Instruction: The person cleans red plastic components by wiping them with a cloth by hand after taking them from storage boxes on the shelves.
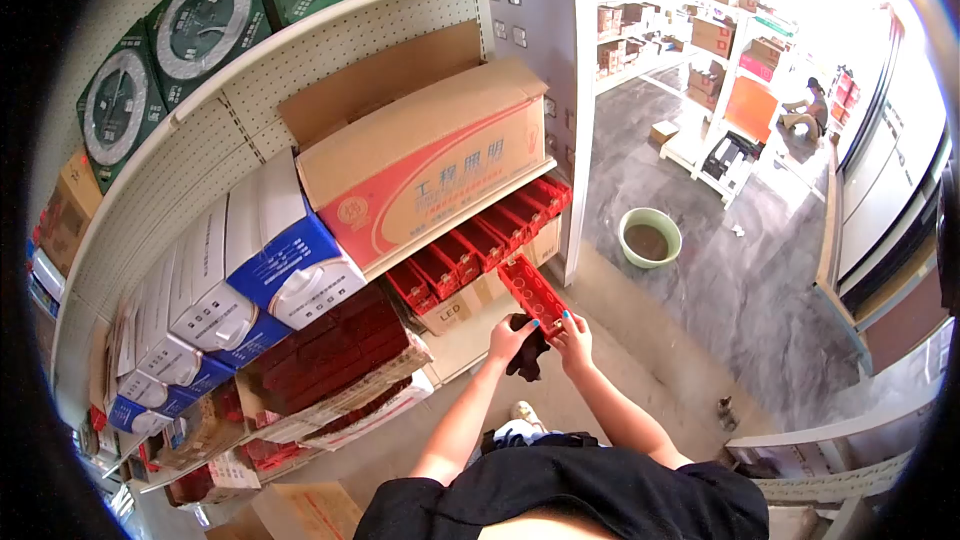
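My right hand [573, 340] grips the near end of a long red plastic electrical back box [530, 292] with knockout rings. Its far end tilts up toward the shelf. Fingers closed, my left hand [508, 340] holds a dark cloth [527, 362] against or right beside the near end of that box; the exact contact is hidden. Just beyond my hands, a row of similar red boxes [460, 262] lies on a brown carton marked LED [452, 314].
Above the row, a large carton [425, 175] rests on a shelf. Blue-and-white lamp boxes [285, 265] stand to its left, with stacked dark-red goods [335, 355] below. A green bucket [650, 237] with murky water stands on the floor at right. A person [807, 110] crouches far off near a white rack [722, 145].
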{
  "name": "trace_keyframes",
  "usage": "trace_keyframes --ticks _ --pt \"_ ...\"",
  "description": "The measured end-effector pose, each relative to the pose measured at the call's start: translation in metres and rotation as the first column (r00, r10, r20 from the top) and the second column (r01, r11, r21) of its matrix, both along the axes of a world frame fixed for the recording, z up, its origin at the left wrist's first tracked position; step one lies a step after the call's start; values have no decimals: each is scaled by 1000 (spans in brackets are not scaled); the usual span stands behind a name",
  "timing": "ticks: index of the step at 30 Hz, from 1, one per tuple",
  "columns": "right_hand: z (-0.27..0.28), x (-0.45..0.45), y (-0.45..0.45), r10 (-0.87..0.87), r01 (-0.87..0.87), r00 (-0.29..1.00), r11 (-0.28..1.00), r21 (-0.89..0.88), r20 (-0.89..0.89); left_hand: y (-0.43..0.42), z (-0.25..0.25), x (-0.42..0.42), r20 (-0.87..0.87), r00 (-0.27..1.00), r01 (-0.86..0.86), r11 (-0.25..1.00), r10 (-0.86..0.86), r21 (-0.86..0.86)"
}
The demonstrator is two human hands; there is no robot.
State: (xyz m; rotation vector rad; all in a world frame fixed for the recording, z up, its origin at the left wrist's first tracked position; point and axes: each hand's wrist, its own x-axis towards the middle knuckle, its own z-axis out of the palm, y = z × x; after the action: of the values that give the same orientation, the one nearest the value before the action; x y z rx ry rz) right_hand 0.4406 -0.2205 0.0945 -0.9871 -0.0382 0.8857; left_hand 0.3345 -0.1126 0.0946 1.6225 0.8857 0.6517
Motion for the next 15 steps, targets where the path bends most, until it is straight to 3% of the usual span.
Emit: trace_keyframes --ticks 9,10,13,14,15 --pt "21 48 93 -7 5 996 1000 22 92 85 16 50 124 991 49 998 -53 31" --pt "20 52 100 -10 8 996 1000 21 91 89 25 51 37 998 53 999 -53 3" --pt "25 59 116 -15 13 998 1000 28 57 106 15 65 193 979 56 995 -71 86" --pt "26 60 119 -4 3 999 1000 27 42 109 11 66 193 978 73 996 -80 43" --pt "21 64 124 9 -11 997 1000 25 74 105 36 64 223 968 99 992 -113 75"
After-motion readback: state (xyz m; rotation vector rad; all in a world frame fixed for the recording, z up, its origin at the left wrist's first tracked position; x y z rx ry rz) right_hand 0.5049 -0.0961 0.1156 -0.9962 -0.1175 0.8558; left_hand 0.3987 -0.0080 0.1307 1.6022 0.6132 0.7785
